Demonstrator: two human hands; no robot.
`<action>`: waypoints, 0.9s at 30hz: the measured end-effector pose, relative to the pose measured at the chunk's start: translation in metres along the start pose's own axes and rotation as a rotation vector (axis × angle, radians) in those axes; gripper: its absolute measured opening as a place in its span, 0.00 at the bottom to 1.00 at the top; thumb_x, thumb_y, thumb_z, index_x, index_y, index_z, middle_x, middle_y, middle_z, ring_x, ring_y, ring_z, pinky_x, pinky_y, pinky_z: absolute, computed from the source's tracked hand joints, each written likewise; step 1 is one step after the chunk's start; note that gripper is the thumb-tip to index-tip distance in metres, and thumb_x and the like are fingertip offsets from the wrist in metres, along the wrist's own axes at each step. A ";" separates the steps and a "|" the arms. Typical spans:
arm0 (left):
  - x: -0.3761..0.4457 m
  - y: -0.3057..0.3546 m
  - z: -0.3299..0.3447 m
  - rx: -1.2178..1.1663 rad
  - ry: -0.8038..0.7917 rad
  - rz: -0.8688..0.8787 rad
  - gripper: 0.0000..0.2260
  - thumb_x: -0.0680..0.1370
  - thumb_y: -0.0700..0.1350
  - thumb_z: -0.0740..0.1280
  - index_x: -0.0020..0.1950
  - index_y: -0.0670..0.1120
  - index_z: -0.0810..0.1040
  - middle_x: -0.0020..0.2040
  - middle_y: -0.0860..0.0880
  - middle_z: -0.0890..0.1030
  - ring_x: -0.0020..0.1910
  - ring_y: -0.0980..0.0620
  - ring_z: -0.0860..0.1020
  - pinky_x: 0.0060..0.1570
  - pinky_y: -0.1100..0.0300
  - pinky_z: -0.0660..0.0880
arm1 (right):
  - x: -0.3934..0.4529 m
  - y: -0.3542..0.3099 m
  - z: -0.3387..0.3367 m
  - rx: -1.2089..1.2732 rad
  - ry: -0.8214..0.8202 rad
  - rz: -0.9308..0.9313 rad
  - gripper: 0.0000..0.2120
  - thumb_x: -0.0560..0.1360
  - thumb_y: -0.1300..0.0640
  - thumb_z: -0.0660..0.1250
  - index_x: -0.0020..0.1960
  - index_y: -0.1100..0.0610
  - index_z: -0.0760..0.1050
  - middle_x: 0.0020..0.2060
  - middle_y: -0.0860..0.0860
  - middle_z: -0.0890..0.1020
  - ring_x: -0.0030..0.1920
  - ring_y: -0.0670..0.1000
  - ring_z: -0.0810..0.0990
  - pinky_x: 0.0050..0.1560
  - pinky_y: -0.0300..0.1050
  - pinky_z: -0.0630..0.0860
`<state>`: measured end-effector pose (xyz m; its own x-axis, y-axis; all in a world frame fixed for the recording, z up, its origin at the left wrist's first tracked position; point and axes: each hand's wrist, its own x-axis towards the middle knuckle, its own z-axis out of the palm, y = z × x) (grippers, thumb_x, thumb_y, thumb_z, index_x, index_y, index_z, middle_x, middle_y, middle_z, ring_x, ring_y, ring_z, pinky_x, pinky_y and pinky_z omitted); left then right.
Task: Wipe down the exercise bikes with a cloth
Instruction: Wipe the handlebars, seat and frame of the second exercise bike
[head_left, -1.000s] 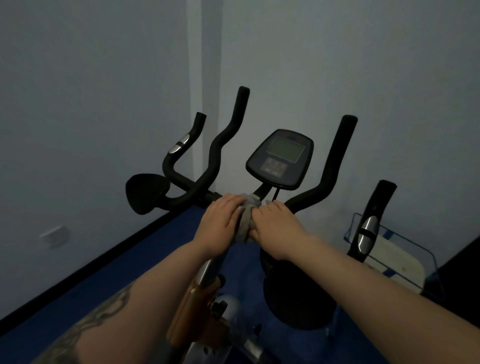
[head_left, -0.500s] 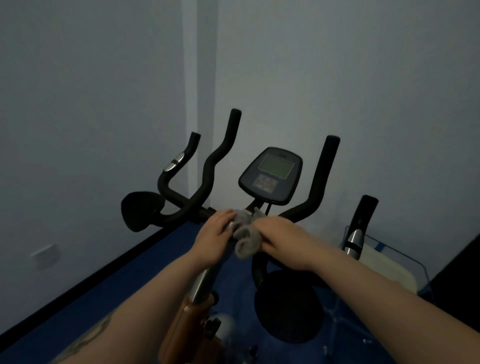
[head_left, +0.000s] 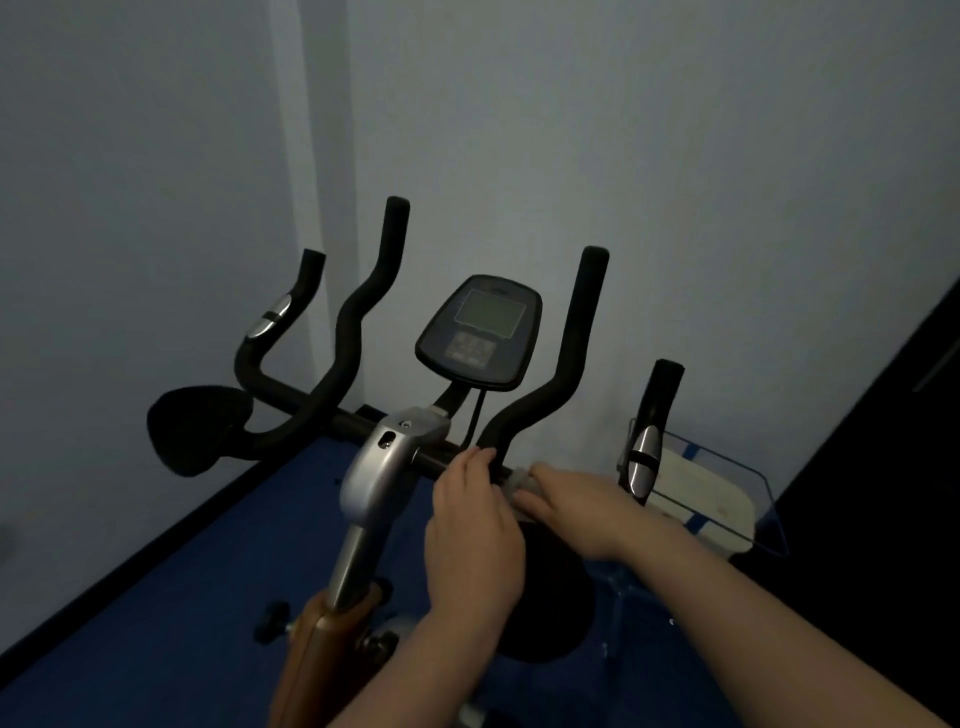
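- A black elbow pad (head_left: 195, 428) sits at the far left end of the exercise bike's (head_left: 387, 470) handlebar (head_left: 343, 332).
- The grey stem clamp (head_left: 400, 441) joins the crossbar at the middle, with the console (head_left: 480, 332) just above and behind it.
- The left hand (head_left: 475, 525) rests on the crossbar right of the clamp, fingers together and curled over the bar.
- The grey cloth (head_left: 522, 480) is wrapped round the bar between the two hands, mostly hidden.
- The right hand (head_left: 582, 506) grips the cloth against the bar, fingers pressed together and curled round it.
- At the right end stands a grip with a silver sensor (head_left: 644, 457); behind it, a clear bin (head_left: 727, 493) on the blue floor.
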<state>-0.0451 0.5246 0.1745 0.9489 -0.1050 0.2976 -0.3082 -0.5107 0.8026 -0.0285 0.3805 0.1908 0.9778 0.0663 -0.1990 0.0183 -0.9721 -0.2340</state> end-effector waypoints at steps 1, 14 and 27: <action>0.000 0.001 0.000 0.041 0.008 0.016 0.17 0.82 0.44 0.55 0.71 0.51 0.66 0.71 0.56 0.65 0.68 0.58 0.63 0.57 0.59 0.70 | 0.009 -0.003 -0.002 0.063 -0.025 -0.002 0.18 0.81 0.41 0.53 0.59 0.53 0.68 0.53 0.54 0.79 0.45 0.49 0.73 0.43 0.45 0.66; -0.013 0.002 0.001 0.192 0.067 -0.031 0.19 0.79 0.40 0.57 0.69 0.51 0.69 0.71 0.57 0.69 0.66 0.57 0.70 0.56 0.57 0.74 | 0.003 0.020 -0.018 -0.132 -0.081 -0.191 0.17 0.81 0.42 0.52 0.61 0.50 0.71 0.52 0.53 0.79 0.51 0.53 0.77 0.46 0.47 0.70; -0.002 0.029 0.022 0.388 0.214 -0.209 0.13 0.81 0.47 0.57 0.66 0.52 0.70 0.64 0.52 0.71 0.56 0.52 0.73 0.45 0.55 0.71 | -0.008 0.035 -0.010 -0.132 0.089 -0.381 0.21 0.82 0.42 0.49 0.73 0.41 0.60 0.64 0.50 0.75 0.61 0.55 0.75 0.54 0.51 0.73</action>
<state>-0.0542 0.4908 0.1859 0.9402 0.1905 0.2825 -0.0260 -0.7866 0.6169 -0.0337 0.3441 0.1940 0.9100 0.4129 -0.0373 0.4035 -0.9026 -0.1498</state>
